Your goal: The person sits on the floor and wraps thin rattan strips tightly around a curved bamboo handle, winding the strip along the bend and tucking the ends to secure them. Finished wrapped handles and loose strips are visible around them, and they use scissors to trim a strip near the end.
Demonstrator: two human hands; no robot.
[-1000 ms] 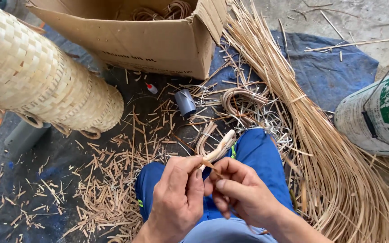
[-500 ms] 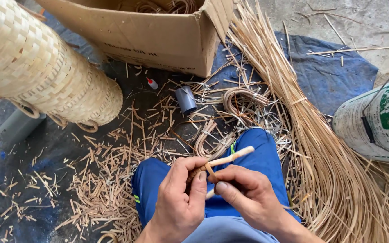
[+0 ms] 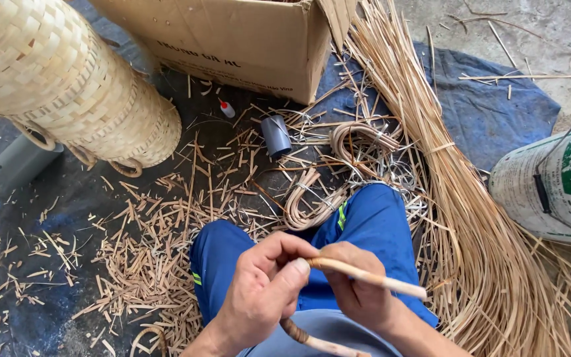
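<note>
Hands (image 3: 312, 291) gripping cane (image 3: 365, 276), brown cardboard box (image 3: 246, 39) behind

Floor: a dark blue-grey ground sheet (image 3: 47, 218) is spread ahead of the hands. Lying on it: short pale rattan offcuts (image 3: 140, 264), a brown cardboard box (image 3: 246, 39), woven cane baskets (image 3: 67, 86), a long rattan-strip bundle (image 3: 457, 218), coiled loops (image 3: 358, 139), a small grey tube (image 3: 276, 135).

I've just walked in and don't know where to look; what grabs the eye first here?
The two hands, left hand and right hand, grip a bent cane rod over blue-trousered knees. At upper left looms a big woven basket, and a thick sheaf of cane strips sweeps down the right side.
</note>
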